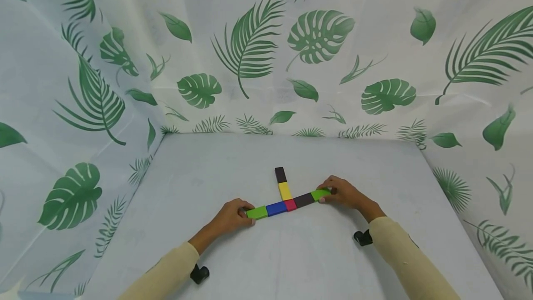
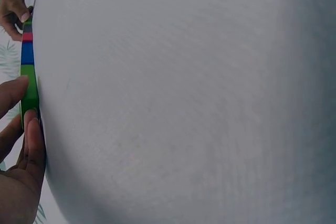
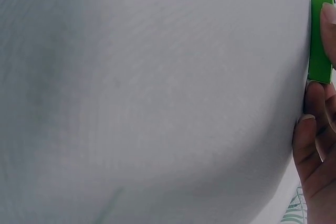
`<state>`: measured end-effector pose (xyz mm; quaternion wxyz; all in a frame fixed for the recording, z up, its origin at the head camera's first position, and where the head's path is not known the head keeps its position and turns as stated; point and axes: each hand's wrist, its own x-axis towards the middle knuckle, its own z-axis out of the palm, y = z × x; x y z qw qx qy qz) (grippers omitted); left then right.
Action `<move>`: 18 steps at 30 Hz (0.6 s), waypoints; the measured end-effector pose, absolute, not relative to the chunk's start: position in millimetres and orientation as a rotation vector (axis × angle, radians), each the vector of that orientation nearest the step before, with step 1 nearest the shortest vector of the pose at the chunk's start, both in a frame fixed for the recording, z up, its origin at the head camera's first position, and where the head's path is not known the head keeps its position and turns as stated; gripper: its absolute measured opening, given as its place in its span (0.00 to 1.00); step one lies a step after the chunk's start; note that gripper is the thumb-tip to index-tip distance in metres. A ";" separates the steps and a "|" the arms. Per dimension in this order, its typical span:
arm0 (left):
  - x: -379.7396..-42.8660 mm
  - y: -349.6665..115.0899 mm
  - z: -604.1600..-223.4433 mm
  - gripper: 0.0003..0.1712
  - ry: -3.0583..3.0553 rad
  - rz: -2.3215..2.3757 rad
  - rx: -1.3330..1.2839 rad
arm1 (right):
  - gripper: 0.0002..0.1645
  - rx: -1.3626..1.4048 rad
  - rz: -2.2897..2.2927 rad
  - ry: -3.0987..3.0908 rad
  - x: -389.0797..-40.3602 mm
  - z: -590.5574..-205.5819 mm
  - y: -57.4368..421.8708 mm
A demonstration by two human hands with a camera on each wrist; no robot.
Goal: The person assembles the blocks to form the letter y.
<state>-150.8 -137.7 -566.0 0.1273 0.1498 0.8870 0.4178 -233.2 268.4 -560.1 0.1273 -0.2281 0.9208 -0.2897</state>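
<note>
A row of coloured blocks lies slantwise on the white surface in the head view. From left to right it has a green block (image 1: pixel 257 213), a blue block (image 1: pixel 276 208), a small red block (image 1: pixel 290 205), a black block (image 1: pixel 304 200) and another green block (image 1: pixel 319 194). A yellow block (image 1: pixel 285 191) runs back from the red one, with a second black block (image 1: pixel 281 175) beyond it. My left hand (image 1: pixel 231 216) pinches the outer end of the left green block. At the opposite end, my right hand (image 1: pixel 345 193) grips the right green block, thumb and fingers about its end.
The white table surface (image 1: pixel 275 258) extends around the blocks. Leaf-printed sheets (image 1: pixel 266 64) rise at its back and both sides. Black wrist devices (image 1: pixel 200 274) hang under the beige sleeves (image 1: pixel 410 258).
</note>
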 end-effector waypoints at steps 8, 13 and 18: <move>-151.5 -137.5 -565.4 0.21 2.575 1.216 0.444 | 0.23 -0.620 -0.831 2.669 -231.9 -553.4 266.1; -151.0 -137.7 -568.5 0.23 2.580 1.218 0.445 | 0.25 -0.606 -0.825 2.635 -233.1 -552.4 265.8; -149.1 -136.3 -570.9 0.31 2.609 1.206 0.460 | 0.34 -0.555 -0.832 2.586 -236.1 -548.2 269.1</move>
